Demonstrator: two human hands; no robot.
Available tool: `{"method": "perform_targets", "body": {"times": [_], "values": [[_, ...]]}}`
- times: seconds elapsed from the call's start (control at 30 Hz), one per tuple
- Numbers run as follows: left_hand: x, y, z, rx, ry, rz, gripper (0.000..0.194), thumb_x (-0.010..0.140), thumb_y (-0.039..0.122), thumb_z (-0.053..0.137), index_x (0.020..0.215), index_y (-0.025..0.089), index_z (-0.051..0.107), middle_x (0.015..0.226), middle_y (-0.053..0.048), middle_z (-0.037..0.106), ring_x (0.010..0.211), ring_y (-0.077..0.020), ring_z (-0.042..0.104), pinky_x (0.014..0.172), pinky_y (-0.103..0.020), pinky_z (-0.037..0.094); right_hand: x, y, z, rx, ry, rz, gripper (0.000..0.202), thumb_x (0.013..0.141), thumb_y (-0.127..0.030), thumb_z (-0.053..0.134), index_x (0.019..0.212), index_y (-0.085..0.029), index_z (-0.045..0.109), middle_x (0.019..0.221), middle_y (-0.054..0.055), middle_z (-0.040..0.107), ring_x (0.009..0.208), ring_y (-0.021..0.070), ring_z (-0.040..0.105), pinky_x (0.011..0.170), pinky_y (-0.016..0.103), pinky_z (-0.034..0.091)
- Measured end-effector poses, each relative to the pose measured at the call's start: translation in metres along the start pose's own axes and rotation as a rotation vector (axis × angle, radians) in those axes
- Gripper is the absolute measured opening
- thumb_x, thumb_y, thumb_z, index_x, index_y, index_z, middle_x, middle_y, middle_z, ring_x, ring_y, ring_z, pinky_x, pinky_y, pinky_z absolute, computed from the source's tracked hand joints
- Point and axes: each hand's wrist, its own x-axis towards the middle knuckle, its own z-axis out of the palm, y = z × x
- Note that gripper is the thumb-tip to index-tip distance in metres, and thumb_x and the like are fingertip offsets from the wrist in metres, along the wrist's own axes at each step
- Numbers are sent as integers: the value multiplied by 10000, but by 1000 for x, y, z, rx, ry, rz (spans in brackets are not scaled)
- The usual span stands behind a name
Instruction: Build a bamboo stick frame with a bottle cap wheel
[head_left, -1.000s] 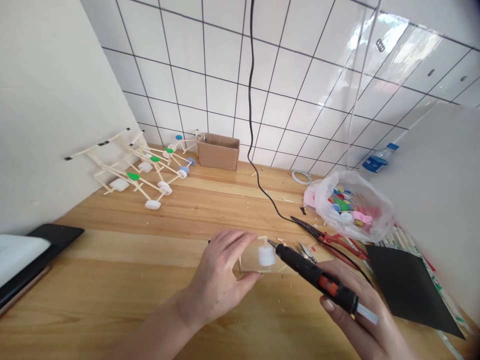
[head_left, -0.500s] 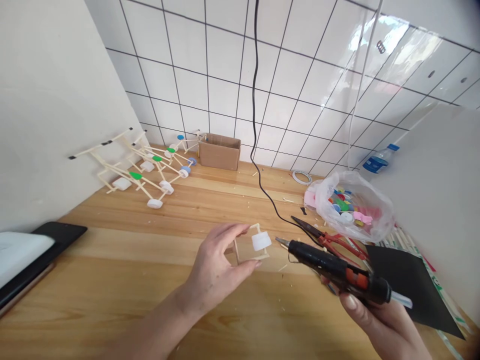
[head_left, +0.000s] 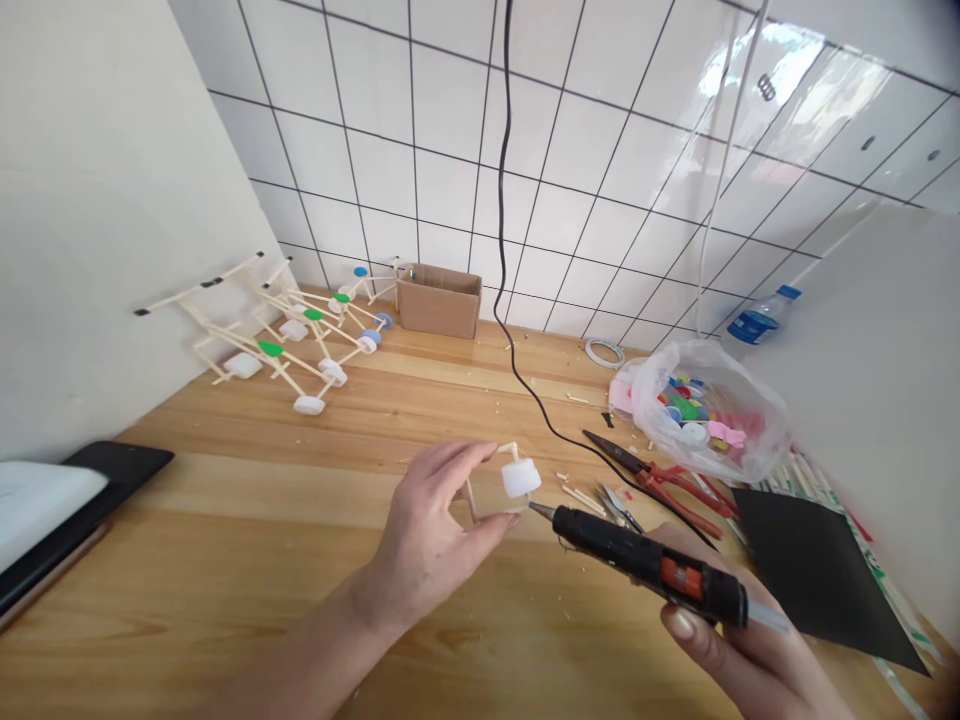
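Between thumb and fingers, my left hand (head_left: 431,525) grips a small frame of thin wooden sticks. A white bottle cap (head_left: 521,478) sits at the frame's right end, between two stick ends. My right hand (head_left: 739,620) is wrapped round a black hot glue gun (head_left: 645,560) with an orange part on its side. A clear glue stick pokes out of its rear. The gun's metal nozzle is at the lower stick end, just below the cap; whether it touches cannot be made out. Part of the frame is hidden behind my left fingers.
Stick-built models (head_left: 300,345) with cap wheels stand at the back left, beside a cardboard box (head_left: 439,300). Red-handled pliers (head_left: 660,480), scissors (head_left: 619,505), a bag of caps (head_left: 705,410) and a black sheet (head_left: 817,570) lie right. A black cord (head_left: 514,350) crosses the table.
My right hand has brought the glue gun left and slightly down, so its nozzle is now at the lower stick end. The left hand with the frame has hardly moved.
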Motion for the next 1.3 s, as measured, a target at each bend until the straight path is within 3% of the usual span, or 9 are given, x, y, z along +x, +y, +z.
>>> {"method": "perform_targets", "body": {"times": [0.2, 0.37, 0.6, 0.9, 1.1, 1.3], "values": [[0, -1, 1, 4, 3, 39, 448, 631, 116, 734, 1062, 150, 618, 1036, -92, 674, 959, -240, 619, 863, -385, 514, 1, -3, 0, 24, -14, 18, 403, 819, -410, 614, 1209, -312, 596, 1264, 37, 607, 1166, 301, 565, 956, 352, 495], [-1, -1, 0, -23, -2, 20, 442, 635, 127, 731, 1063, 152, 622, 1040, -95, 670, 967, -238, 618, 834, -361, 536, -2, -9, 5, 76, 73, 153, 442, 804, -484, 600, 1200, -288, 611, 1275, 58, 594, 1192, 340, 528, 987, 417, 461], [1, 4, -3, -129, -59, -138, 468, 616, 137, 733, 1073, 156, 637, 1083, -95, 663, 1005, -239, 623, 774, -321, 575, -1, -6, 5, 121, 80, 193, 476, 779, -509, 615, 1190, -270, 631, 1279, 80, 591, 1203, 378, 506, 982, 479, 448], [8, 10, -8, -236, -122, -331, 506, 584, 182, 762, 1076, 207, 651, 1075, -50, 682, 976, -233, 645, 865, -367, 549, -3, -4, 6, 151, 89, 186, 486, 788, -519, 599, 1195, -256, 638, 1282, 98, 593, 1198, 391, 508, 968, 507, 444], [11, 13, -8, -220, -120, -351, 499, 561, 171, 768, 1049, 188, 663, 1049, -57, 693, 963, -234, 647, 908, -380, 523, -6, -6, 5, 167, 115, 232, 452, 771, -565, 588, 1041, -225, 712, 1219, 96, 640, 1117, 370, 580, 913, 423, 510], [12, 14, -11, -256, -149, -401, 492, 563, 174, 776, 1042, 210, 669, 1042, -43, 705, 965, -233, 656, 895, -378, 531, -5, 2, 4, 191, 123, 169, 343, 773, -476, 630, 977, -220, 730, 1058, 104, 711, 1030, 363, 632, 836, 394, 558]]}}
